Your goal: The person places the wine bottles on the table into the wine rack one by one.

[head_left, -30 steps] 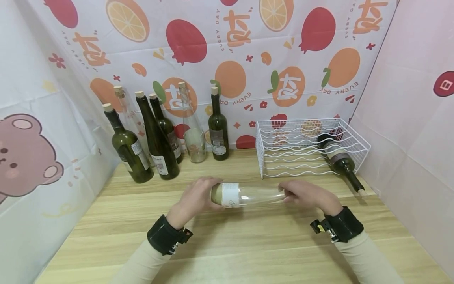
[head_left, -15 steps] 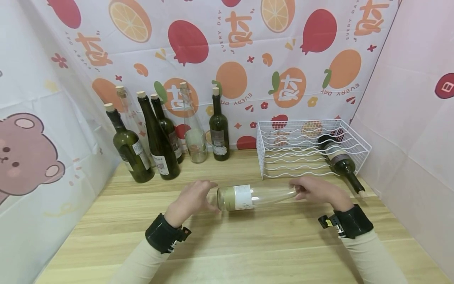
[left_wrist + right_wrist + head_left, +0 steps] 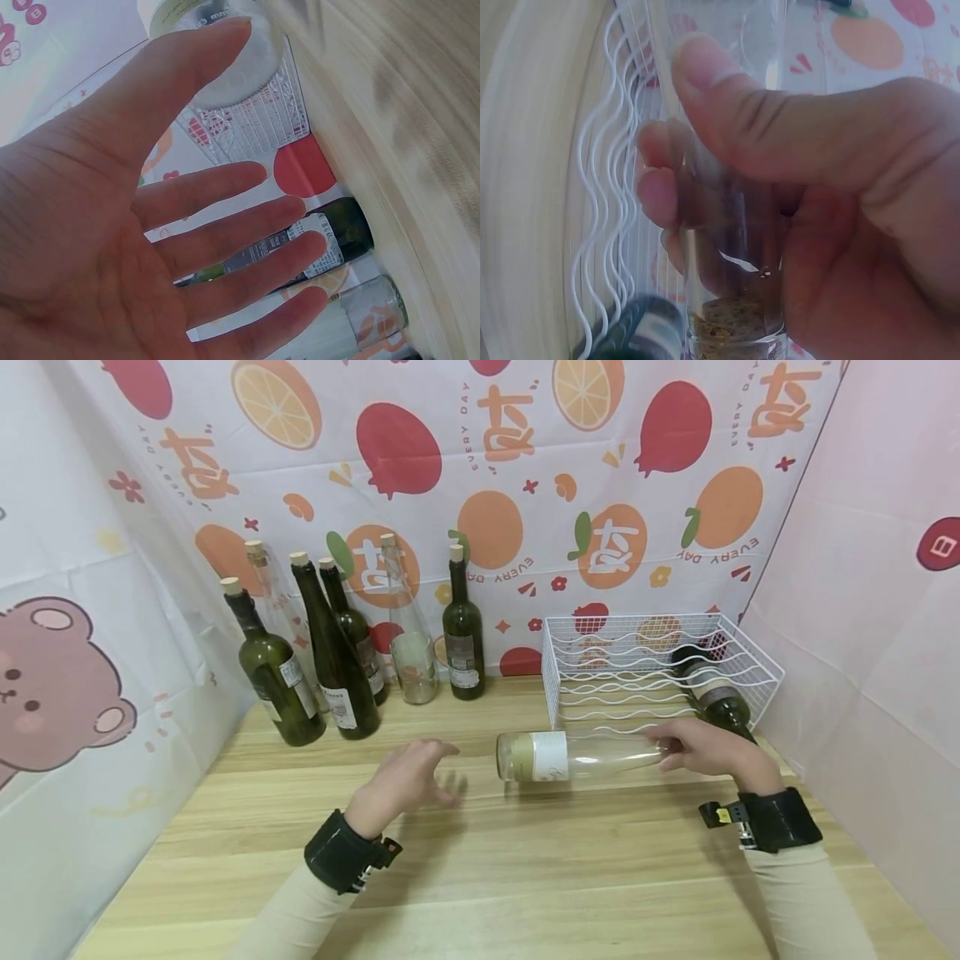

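A clear glass bottle (image 3: 607,753) with a pale label lies sideways in the air, just in front of the wire rack. My right hand (image 3: 701,747) grips its neck, thumb on one side and fingers curled around the other. In the right wrist view a cork (image 3: 733,319) sits in the neck below the hand. My left hand (image 3: 408,781) hovers over the table, apart from the bottle's base, its fingers spread and holding nothing. The left wrist view shows that open palm (image 3: 82,247), with the bottle's round base (image 3: 240,67) beyond the thumb.
A white wire rack (image 3: 551,681) with wavy bars stands at the back right. One dark bottle (image 3: 723,697) lies in its right end. Several corked bottles, green (image 3: 281,689) and clear (image 3: 414,664), stand at the back left against the printed cloth (image 3: 525,410).
My left hand has let go of the bottle's base. The right hand has carried the bottle rightward and slightly toward the rack.
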The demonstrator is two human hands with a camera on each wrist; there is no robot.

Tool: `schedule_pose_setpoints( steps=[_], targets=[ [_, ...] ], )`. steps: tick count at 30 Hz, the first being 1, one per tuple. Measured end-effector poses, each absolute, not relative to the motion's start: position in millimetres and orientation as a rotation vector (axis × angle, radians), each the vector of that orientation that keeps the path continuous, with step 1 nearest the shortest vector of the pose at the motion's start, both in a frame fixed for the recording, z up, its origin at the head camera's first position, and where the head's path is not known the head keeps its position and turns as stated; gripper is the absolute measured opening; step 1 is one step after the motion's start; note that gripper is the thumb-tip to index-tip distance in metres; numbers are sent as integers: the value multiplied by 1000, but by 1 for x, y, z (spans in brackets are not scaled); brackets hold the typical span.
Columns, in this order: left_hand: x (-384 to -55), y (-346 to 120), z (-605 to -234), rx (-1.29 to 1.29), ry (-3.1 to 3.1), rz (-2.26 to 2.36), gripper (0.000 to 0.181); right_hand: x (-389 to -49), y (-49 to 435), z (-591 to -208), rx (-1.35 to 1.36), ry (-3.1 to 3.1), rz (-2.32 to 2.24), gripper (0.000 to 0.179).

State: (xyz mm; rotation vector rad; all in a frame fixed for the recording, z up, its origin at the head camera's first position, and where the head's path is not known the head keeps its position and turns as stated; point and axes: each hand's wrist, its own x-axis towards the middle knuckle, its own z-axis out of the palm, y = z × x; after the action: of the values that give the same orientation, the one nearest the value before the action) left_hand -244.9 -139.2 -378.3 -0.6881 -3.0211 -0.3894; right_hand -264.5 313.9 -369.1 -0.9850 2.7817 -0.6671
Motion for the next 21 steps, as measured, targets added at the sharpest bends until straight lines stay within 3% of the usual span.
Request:
schedule_pose_setpoints(
  steps=[21],
  targets=[
    [-243, -142, -376, -691, -3032, -371, 70, -263, 366, -368, -763, 2861, -628, 49]
  ],
)
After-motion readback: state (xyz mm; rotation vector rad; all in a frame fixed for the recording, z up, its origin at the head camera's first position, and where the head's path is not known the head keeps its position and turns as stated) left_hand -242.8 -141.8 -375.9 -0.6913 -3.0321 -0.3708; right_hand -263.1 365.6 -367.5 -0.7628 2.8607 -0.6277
